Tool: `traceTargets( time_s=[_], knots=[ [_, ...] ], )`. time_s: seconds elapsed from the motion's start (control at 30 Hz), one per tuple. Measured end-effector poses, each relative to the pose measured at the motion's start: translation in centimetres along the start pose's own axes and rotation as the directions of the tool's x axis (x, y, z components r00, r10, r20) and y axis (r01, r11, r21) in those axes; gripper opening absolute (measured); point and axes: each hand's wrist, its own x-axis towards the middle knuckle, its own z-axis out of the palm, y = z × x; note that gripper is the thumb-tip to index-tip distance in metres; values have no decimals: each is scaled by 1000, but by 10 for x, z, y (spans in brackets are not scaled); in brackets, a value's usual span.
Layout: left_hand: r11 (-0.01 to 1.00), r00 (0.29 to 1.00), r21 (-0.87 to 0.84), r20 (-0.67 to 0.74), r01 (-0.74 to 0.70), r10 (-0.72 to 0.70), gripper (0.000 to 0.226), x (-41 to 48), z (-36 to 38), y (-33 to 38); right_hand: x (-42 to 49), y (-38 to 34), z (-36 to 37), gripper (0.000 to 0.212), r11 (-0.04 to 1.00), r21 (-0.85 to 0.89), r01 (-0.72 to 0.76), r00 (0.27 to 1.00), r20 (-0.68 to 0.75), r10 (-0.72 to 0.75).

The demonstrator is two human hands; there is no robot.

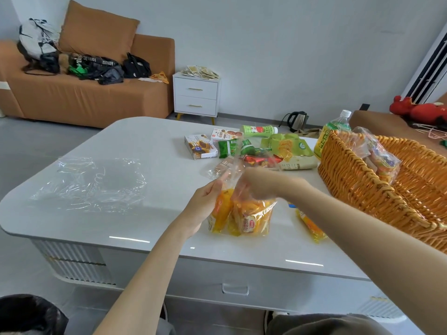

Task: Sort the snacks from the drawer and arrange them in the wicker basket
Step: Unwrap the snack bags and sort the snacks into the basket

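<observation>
A clear plastic bag of yellow-orange snack packets (244,217) stands on the white table (150,146). My left hand (205,201) grips its left side. My right hand (261,183) pinches the bag's gathered top; this hand is blurred. One loose yellow packet (310,226) lies to the right, partly under my right forearm. The wicker basket (362,187) sits at the table's right end with a bag of snacks (379,155) inside. Green and red snack packs (266,151) and two small boxes (202,146) lie behind the bag.
An empty clear plastic bag (92,184) lies flat on the table's left part. A green bottle (260,130) lies on its side and a tea bottle (331,131) stands behind the basket. The table drawer handle (235,288) faces me, shut. A kettle (297,120) stands on the floor.
</observation>
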Motion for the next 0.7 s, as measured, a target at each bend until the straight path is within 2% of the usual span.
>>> traceTargets(
  time_s=[0.1, 0.2, 0.23, 0.3, 0.37, 0.43, 0.5, 0.57, 0.63, 0.7],
  knots=[
    [1000, 999, 30, -35, -8, 9, 38, -1, 1, 0, 7, 4, 14, 43, 1000, -15, -18, 1000, -16, 18],
    [998, 994, 47, -102, -30, 34, 31, -1, -5, 2, 0, 12, -4, 27, 999, 31, -33, 978, -203, 38],
    [998, 991, 45, -130, -33, 39, 31, -2, -8, 3, -6, 15, -10, 27, 998, 36, -42, 966, -254, 50],
    [998, 978, 50, -203, -39, 49, 35, -4, -14, 5, -18, 17, -18, 40, 995, 64, -73, 936, -339, 91],
    [997, 963, 67, -266, -27, 44, 37, -5, -22, 5, -28, 20, -18, 52, 992, 98, -76, 891, -440, 112],
    [997, 947, 80, -319, -1, 27, 36, -4, -28, 2, -35, 25, -9, 55, 989, 135, -52, 828, -548, 119],
    [996, 925, 86, -380, 35, 1, 36, -2, -31, -1, -37, 32, 7, 45, 979, 202, -18, 770, -621, 142],
    [984, 894, 166, -448, 69, 14, 38, 1, -32, -3, -34, 42, 29, 22, 942, 323, 86, 712, -682, 169],
    [963, 863, 249, -504, 100, 41, 37, 5, -32, -5, -32, 50, 51, 29, 889, 425, 173, 646, -730, 223],
    [944, 836, 307, -545, 123, 68, 29, 12, -31, -9, -34, 62, 68, 33, 848, 510, 141, 593, -730, 340]
  ],
)
